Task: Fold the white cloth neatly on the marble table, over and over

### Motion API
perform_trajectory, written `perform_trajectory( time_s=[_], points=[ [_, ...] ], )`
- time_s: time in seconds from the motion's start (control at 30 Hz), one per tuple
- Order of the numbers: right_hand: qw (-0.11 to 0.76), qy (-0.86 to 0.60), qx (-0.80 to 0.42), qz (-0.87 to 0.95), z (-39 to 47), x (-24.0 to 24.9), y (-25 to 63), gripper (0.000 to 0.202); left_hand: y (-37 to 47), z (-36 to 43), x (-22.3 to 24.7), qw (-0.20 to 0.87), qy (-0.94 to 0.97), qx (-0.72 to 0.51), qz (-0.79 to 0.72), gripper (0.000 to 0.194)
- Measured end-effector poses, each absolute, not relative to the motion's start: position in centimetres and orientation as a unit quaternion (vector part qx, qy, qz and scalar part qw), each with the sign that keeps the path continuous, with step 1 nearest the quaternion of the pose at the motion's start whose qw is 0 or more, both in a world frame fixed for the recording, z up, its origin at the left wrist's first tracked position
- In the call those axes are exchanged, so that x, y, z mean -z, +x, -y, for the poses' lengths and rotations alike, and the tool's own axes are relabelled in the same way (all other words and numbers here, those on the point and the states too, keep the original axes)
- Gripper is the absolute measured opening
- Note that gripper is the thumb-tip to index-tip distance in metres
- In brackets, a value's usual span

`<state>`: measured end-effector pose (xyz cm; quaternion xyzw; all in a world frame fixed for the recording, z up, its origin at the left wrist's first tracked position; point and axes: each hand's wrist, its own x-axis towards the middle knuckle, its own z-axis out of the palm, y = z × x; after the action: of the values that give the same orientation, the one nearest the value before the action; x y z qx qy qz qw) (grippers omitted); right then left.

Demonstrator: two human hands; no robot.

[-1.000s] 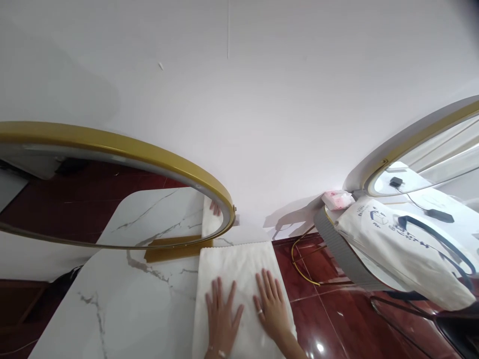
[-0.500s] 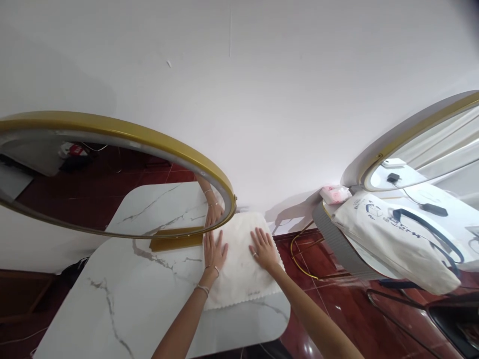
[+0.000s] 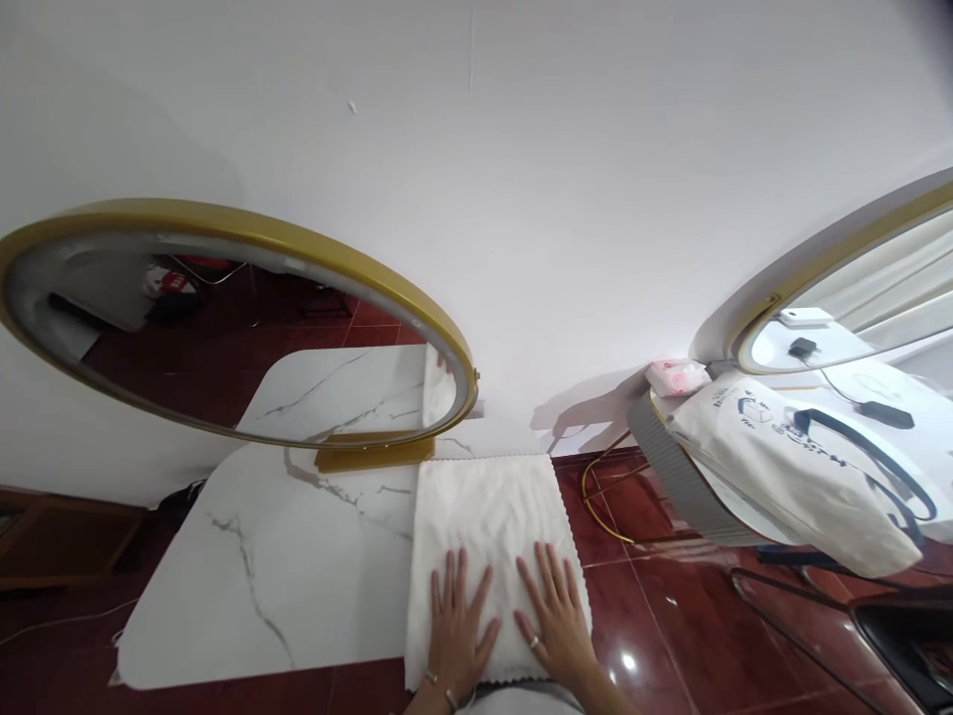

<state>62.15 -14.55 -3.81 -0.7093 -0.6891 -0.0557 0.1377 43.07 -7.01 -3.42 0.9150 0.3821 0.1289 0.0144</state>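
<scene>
Cloth (image 3: 498, 506), white with a scalloped edge, lies spread over the right end of the table (image 3: 320, 571), reaching to the table's near and right edges, with a strip of marbled top showing beyond its far edge. Soft ripples cross its middle and far part. Both hands rest on its near half, palms down and side by side: the left hand (image 3: 460, 626) nearer the table's middle, the right hand (image 3: 558, 626), which wears a ring, nearer its right edge. Fingers on both are spread wide and grip nothing. The step in hand looks like pressing and smoothing; to do it well, I would keep the palms flat, press evenly, and work the ripples outward toward the table's edges in slow strokes, one hand anchoring so that the cloth does not slide. The near edge probably needs the most care, as a pull there could drag the whole piece. At the table's back, just left of the cloth, stands a round mirror (image 3: 245, 338) on a gold base (image 3: 372, 455). Well right of the table, a bag (image 3: 796, 477) and a tissue pack (image 3: 677, 377) lie on a second table (image 3: 677, 472).
</scene>
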Motion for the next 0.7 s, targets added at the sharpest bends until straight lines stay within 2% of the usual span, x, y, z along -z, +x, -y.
perform_trajectory(
  time_s=[0.13,0.3,0.4,0.57,0.7],
  points=[
    [0.148,-0.731,0.054,0.664,14.5,4.4,61.2,0.068,43.5,5.5,3.1,0.052,0.894,-0.155,-0.417,0.055],
    [0.207,-0.751,0.074,0.622,10.7,5.3,62.1,0.066,45.5,-3.2,1.6,0.105,0.716,-0.227,-0.651,0.033],
    [0.211,-0.765,0.075,0.604,8.5,5.3,62.4,0.063,45.8,-7.8,1.2,0.146,0.675,-0.236,-0.684,0.024],
    [0.181,-0.779,0.079,0.596,6.8,5.0,59.7,0.062,44.3,-10.3,1.1,0.160,0.715,-0.267,-0.627,0.037],
    [0.173,-0.775,0.077,0.603,4.3,4.9,56.2,0.063,42.6,-10.7,1.9,0.106,0.747,-0.283,-0.592,0.046]
  ],
)
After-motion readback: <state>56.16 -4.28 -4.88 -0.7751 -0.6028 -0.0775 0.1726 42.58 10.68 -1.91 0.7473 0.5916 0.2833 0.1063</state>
